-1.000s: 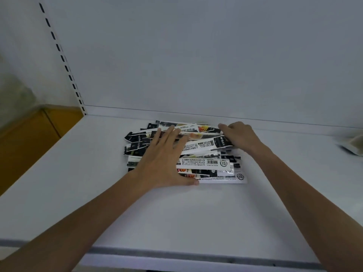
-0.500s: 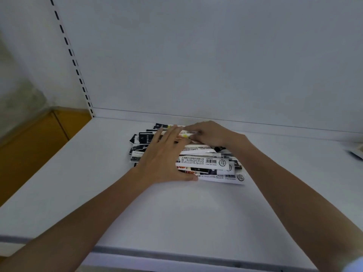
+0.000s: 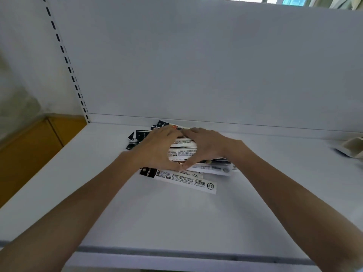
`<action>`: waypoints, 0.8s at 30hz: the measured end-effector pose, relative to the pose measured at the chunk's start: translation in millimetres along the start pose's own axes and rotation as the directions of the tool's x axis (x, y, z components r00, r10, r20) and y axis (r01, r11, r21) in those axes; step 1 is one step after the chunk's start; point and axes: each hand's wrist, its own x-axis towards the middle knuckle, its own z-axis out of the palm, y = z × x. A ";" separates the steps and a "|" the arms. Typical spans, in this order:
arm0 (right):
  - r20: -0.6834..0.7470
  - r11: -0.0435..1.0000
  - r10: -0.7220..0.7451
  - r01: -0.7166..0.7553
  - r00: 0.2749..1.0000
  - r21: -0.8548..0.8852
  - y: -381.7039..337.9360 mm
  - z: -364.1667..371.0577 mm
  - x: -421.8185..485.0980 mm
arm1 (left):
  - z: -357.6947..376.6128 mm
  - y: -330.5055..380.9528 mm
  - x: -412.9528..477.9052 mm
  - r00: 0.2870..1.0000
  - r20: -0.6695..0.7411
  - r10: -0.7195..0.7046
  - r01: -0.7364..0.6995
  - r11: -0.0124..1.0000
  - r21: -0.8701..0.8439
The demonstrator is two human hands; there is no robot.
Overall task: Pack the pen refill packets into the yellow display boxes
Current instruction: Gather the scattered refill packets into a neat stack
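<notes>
Starting nearest: the flat white shelf board (image 3: 176,218) with its grey front strip (image 3: 176,252) has nothing new on it. Both forearms reach across it to the heap of long, thin black-and-white pen refill packets (image 3: 181,152).

Just in front of the heap there's now one long white barcode packet (image 3: 188,180) lying skewed by itself. A second ago it was tucked in with the rest, so it looks like it slid out while the stack was being squared up.

Big change is at the heap itself. The left hand (image 3: 157,148) was lying flat on top and the right hand (image 3: 208,146) was out at the heap's right end. Now both are curled round the middle of it, thumbs nearly meeting on the near side and fingers closing over the far side. So they're clamped on the bundle, which sits on the board, not lifted as far as I can tell.

Left of the heap some black-tipped packets (image 3: 137,136) fan out, outside the hold.

My read: the gather is basically done and the lift comes next, but the stray and that fan will need a second pass.

Behind the heap is just the plain white back panel (image 3: 216,65). No yellow display boxes in view, so nothing's packed yet.
</notes>
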 end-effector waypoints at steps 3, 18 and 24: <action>-0.080 0.987 -0.006 -0.007 0.997 -0.162 1.6 -0.1 -8.8 | -18.2 -2.1 -10.6 1.000 0.018 -0.001 0.000 1.000 0.028; -0.125 0.975 0.093 -0.065 0.988 0.210 -5.7 -24.5 2.6 | 15.0 5.6 -37.5 0.992 -0.111 -0.063 0.090 0.961 0.261; -0.050 0.965 0.214 -0.203 0.976 0.168 0.0 6.3 67.5 | 17.8 8.1 -30.7 0.993 -0.110 -0.042 0.066 0.972 0.226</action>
